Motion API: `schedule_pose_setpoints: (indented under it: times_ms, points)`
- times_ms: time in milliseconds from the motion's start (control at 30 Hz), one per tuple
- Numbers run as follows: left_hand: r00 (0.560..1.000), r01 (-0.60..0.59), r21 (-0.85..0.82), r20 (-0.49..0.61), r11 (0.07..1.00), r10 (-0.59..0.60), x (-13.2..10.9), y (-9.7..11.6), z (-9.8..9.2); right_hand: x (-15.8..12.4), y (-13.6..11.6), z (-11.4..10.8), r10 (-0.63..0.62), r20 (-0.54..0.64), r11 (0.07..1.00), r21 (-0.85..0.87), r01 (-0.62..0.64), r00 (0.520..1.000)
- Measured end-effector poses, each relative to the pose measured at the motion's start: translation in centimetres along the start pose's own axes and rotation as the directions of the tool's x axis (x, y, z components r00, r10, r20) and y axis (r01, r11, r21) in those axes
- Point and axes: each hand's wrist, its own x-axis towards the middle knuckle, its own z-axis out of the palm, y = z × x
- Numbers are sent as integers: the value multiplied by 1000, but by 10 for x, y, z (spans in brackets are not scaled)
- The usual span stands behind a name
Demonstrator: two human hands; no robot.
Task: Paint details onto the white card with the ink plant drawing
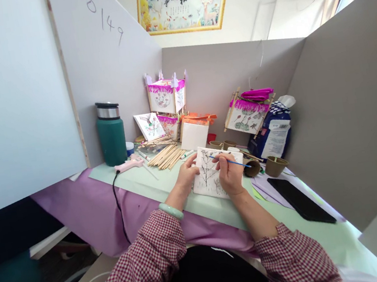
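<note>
Along the left side of the desk stands a grey partition [103,54] with "0149" handwritten near its top. On the far wall hangs a gold-framed picture [184,1] of deer and trees, with the characters 興事萬和家 in a row across it. A pale green mat [152,185] covers the desk, and a purple cloth [88,209] hangs over the near edge. A dark green flask [111,134] with a steel collar stands at the back left, beside a pink glue gun [130,164] and a heap of wooden sticks [167,156]. Paper lanterns [166,96] with magenta fringe are stacked behind them. A black phone [300,202] lies to the right.

The panel [207,171] is a white square lying flat on the mat, straight ahead of the person and turned slightly. Black ink branches and leaves are drawn over it.

The left hand [186,172] rests on the panel's left edge with its fingers bent over it. Whether they clasp the edge or only press on it cannot be told. The right hand [229,175] lies on the panel's right half, its fingers pinched tight round a thin blue brush [238,163]. The brush handle points right towards a brown cup [276,165].
</note>
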Motion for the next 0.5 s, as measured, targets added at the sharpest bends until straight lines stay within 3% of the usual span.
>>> schedule_pose_setpoints:
  times_ms: [500]
  points:
    - [1000,-4,-2,-3,1000,4,-2,3,1,1,-1,1,-2,-17,1000,-4,2,1000]
